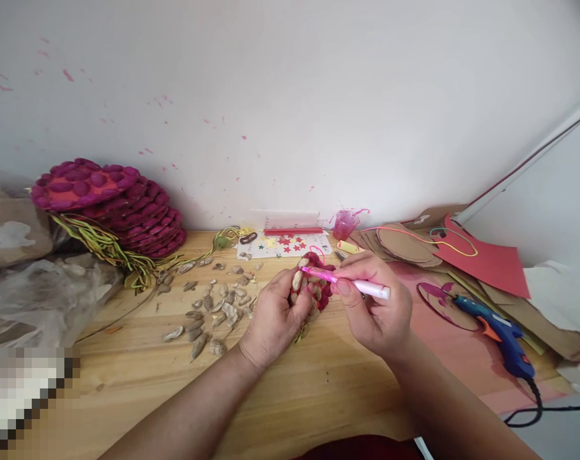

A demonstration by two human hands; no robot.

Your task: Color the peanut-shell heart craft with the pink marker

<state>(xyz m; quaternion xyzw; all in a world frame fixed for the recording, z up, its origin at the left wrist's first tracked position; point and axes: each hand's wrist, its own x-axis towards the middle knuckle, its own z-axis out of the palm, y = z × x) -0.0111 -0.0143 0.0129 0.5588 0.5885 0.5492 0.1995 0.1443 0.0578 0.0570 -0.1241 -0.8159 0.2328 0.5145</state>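
My left hand is closed around a small piece covered in peanut shells, some painted dark red and some still bare tan. A pink cord loop stands at its top edge. My right hand pinches a paintbrush with a white handle and a pink-stained front part. The brush's tip lies at a pale shell near the piece's upper left. Fingers hide much of the piece. Loose peanut shells are scattered to the left of my left hand.
At the left leans a stack of magenta shell-covered discs with yellow-green cords, beside a plastic bag. A pink paint cup and a star sheet sit by the wall. Cardboard discs, red paper and a blue glue gun lie right.
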